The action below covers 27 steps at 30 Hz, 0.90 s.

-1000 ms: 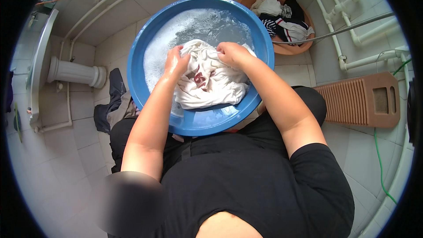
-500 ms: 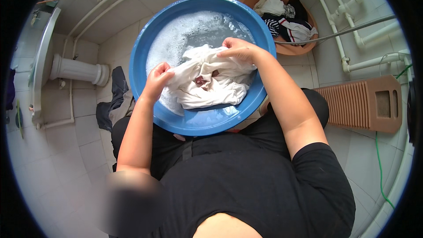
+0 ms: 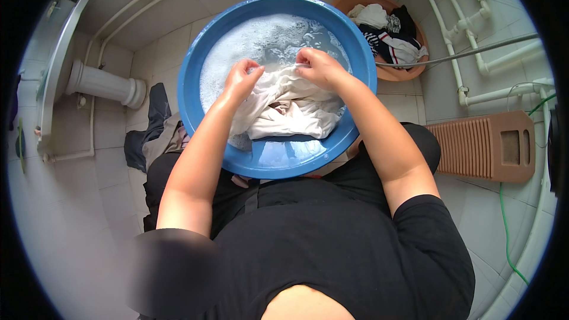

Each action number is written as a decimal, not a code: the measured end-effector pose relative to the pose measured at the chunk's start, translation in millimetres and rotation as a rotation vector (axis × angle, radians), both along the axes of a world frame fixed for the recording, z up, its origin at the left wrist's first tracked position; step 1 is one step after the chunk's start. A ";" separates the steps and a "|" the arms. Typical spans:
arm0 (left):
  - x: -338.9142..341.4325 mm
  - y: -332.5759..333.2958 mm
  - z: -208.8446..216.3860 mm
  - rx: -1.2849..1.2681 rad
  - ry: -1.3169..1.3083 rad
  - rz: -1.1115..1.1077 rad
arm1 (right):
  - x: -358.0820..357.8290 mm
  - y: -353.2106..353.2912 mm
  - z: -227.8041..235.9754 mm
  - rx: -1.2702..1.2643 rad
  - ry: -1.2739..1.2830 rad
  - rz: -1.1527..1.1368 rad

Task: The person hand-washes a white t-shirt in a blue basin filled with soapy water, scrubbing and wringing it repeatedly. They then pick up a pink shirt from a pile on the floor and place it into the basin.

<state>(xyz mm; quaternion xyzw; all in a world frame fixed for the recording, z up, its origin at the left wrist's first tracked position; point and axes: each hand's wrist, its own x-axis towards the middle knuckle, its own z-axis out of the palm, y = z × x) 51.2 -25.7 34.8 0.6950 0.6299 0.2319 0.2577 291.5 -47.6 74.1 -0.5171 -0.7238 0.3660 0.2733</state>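
Observation:
A wet white garment [image 3: 293, 120] lies bunched in a big blue basin [image 3: 188, 92] of sudsy water [image 3: 237, 44]. Its far edge is raised between my two hands. My left hand [image 3: 242, 80] is closed, thumb against fingers, at the cloth's upper left part. At the upper right, my right hand [image 3: 320, 70] pinches the edge of the same cloth. Folds gather in the middle of the garment, where a small brownish patch shows. Below it, a dark strip shows along the basin's near side.
An orange basin [image 3: 386, 74] of black, white and striped clothes stands at the back right. A brown washboard [image 3: 468, 145] lies right of my knee. Dark and beige clothes [image 3: 155, 130] lie on the floor at left, near a white sink pedestal [image 3: 106, 85]. White pipes [image 3: 456, 65] line the wall.
My left hand has moved right and away from me, closer to my right hand. The garment is more gathered, and less of the brownish patch shows.

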 end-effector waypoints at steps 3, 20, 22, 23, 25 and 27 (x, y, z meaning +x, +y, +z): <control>16.5 3.5 -15.0 -0.146 -0.137 0.215 | -6.4 0.9 1.8 -0.010 0.371 -0.132; 25.4 -7.3 -14.9 -0.817 -1.941 0.300 | -60.2 2.5 -34.3 0.266 0.197 -0.111; 22.8 -8.8 -15.7 -0.912 -1.855 0.209 | -82.5 -29.3 9.7 0.268 0.206 0.074; 35.7 -20.3 10.0 -0.908 -1.717 0.257 | -87.5 -40.0 10.4 0.291 0.223 0.142; 39.0 -31.9 37.0 -1.060 -1.626 0.148 | -93.3 -58.0 15.8 0.436 0.200 0.229; 29.3 -27.9 -2.5 -0.998 -1.676 0.176 | -92.0 -62.0 17.3 0.636 0.186 0.282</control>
